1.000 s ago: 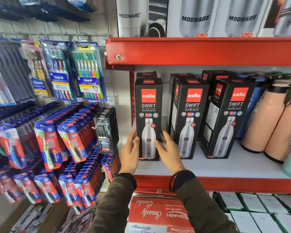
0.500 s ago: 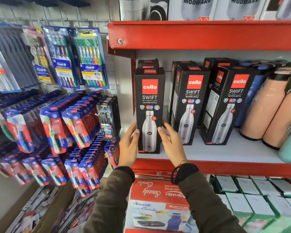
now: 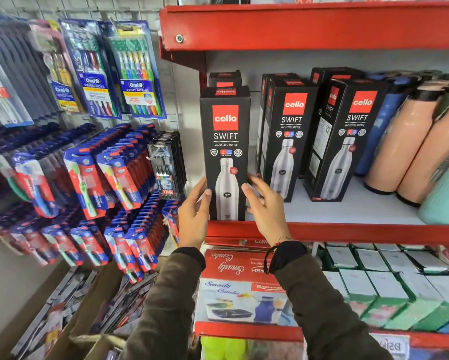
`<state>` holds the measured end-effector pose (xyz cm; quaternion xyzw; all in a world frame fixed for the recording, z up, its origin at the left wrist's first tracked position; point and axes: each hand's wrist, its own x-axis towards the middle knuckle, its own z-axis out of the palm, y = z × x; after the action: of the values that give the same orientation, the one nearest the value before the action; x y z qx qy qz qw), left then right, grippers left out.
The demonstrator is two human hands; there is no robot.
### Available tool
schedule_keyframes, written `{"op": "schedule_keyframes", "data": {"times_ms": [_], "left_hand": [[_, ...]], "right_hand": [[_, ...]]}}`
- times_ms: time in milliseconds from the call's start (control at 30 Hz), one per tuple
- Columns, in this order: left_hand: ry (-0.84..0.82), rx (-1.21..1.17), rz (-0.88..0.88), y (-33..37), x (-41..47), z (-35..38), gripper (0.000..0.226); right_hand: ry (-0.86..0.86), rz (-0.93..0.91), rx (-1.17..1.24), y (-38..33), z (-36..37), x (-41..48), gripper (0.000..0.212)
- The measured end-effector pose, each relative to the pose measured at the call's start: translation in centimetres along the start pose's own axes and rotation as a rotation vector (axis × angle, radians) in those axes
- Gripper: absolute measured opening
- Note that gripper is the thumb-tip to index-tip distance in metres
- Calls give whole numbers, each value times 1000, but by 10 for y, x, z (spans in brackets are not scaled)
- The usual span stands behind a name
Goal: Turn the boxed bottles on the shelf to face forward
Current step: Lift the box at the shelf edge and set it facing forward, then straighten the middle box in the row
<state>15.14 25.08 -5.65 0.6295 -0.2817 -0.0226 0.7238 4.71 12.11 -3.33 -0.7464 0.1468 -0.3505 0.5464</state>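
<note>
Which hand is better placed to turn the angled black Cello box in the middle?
Probably the right. The right hand sits at the gap between the forward-facing leftmost black Cello box and the angled middle black Cello box. The left hand holds the leftmost box's far edge, with that box in its way.

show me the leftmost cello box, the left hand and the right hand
leftmost cello box (image 3: 225, 118), head view, red logo on its front
left hand (image 3: 193, 215), head view, its back
right hand (image 3: 266, 210), head view, its back

Three black Cello Swift boxes are stood upright on the shelf (image 3: 361, 211). The leftmost box (image 3: 226, 141), at its front edge, is faced forward; the middle box (image 3: 288, 136) and right box (image 3: 353, 141) are set angled, side panels shown.
</note>
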Motion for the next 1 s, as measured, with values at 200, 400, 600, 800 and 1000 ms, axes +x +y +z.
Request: {"op": "schedule_keyframes", "data": {"times_ms": [200,400,600,800,1000], "left_hand": [[0,81,-11,-3,-3,-1,37],[353,110,136,-8,-38,30,45],[304,184,304,-2,-63,80,35],[58,186,339,15,-64,136,38],[-11,157,107,29,-12,168,55]], "right_hand": [[0,-20,5,2,6,-1,40],[90,-52,-36,12,-19,-5,36],[210,-84,-21,18,-67,-4,33],[216,-54,-26,31,-103,13,39],[156,47,-84,38,-108,49,53]]}}
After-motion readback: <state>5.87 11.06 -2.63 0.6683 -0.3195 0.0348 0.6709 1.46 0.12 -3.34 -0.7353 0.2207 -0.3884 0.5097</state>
